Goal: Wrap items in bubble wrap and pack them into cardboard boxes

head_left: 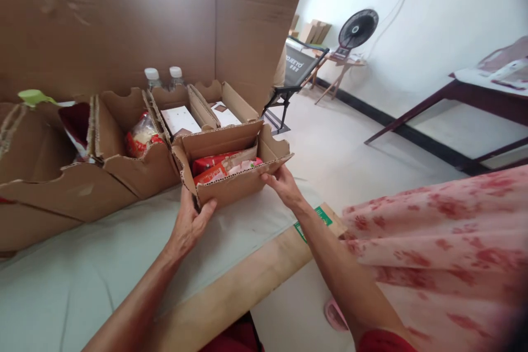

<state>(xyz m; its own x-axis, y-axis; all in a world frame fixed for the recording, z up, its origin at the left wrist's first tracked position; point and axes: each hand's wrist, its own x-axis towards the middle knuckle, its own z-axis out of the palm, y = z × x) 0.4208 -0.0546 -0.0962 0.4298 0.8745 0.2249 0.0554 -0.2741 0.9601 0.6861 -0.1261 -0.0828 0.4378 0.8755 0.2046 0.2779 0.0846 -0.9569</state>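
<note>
A small open cardboard box [231,184] stands near the table's right edge, filled with red and orange snack packets [214,168]. My left hand [192,223] grips its front left corner, fingers wrapped round the wall. My right hand [282,184] presses its fingers against the box's front right corner. Behind it stand similar open cardboard boxes [136,168], one with a red-and-white food bag [142,137], others with white cartons [180,120].
A tall cardboard sheet [124,22] stands behind the boxes, with two capped bottles [164,78] in front of it. The table has a pale cover [82,264] and a wooden edge [247,280]. A black folding chair [295,74], a fan [358,28] and a dark bench [462,96] stand on the floor to the right.
</note>
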